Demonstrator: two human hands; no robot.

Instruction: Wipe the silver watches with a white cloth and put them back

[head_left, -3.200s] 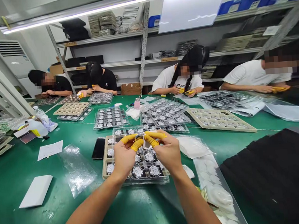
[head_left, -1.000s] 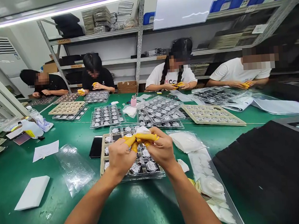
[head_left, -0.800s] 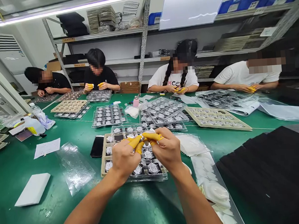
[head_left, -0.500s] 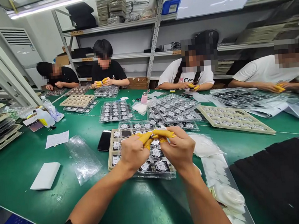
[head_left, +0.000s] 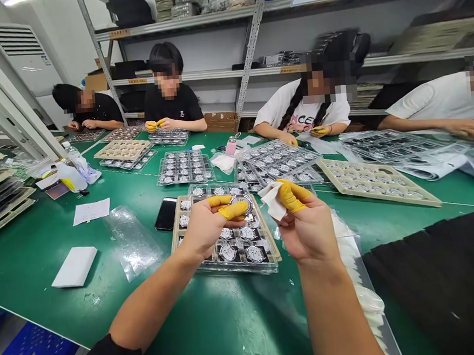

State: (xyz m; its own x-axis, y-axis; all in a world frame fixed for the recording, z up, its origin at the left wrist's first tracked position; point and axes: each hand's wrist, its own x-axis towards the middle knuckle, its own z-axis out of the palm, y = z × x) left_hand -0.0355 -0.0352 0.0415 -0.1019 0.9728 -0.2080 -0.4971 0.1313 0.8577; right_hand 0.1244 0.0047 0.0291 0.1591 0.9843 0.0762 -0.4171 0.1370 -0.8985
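My left hand [head_left: 205,227], with yellow finger cots on its thumb and forefinger, pinches a round silvery metal part [head_left: 242,200] that looks like a watch case. A folded white wiping cloth [head_left: 274,201] is gripped in my right hand [head_left: 308,227], whose fingertips also wear yellow cots. The cloth and the metal part are apart. Below both hands lies a transparent compartment tray [head_left: 243,268] of similar round parts on black squares, stacked over a beige tray [head_left: 275,245]. My left hand hides some of the compartments.
A black phone [head_left: 166,214], a plastic sleeve [head_left: 133,244] and a white block [head_left: 75,266] lie to the left. More part trays [head_left: 184,167] and a beige tray [head_left: 379,184] stand farther back. White wipes [head_left: 350,250] lie at right. Several co-workers sit across the green table [head_left: 120,310].
My hands, together half a second ago, have moved apart. The right hand has drawn away to the right with the cloth, and the round part now shows in my left fingers.
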